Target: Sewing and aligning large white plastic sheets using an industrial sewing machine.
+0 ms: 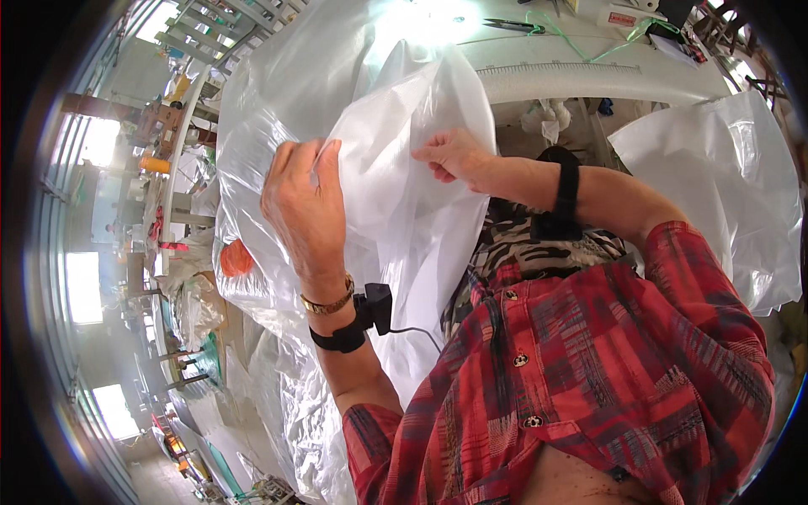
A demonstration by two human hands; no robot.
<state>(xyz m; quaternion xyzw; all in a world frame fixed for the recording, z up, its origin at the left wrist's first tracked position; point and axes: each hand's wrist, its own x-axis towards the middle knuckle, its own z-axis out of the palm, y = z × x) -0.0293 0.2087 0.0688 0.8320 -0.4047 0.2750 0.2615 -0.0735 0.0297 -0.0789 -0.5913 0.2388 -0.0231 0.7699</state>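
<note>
Red plaid cloth of the person's shirt [547, 362] lies nearest the camera, and past it the translucent plastic sheet [383, 189] drapes over the left part of the white surface [589, 82], spilling across its near edge toward the lap. The left hand [305, 202] has a narrow grip, thumb and fingers appearing to hold a raised fold of the film; the right hand [454, 158] is narrower still, thumb and forefinger pinched together, seemingly on a crease of the same sheet. Judging by its sharp folds and glossy creases, the film should be light, limp and rather slippery, unlikely to crack but apt to slide, cling to itself and pucker if tugged from one spot. A hold at two spots along a free edge, thumb on one face and fingers on the other, looks surest, with the bulk left resting on the surface to take the weight. Another pale sheet [715, 198] hangs by the surface's near right corner and would probably handle alike.
</note>
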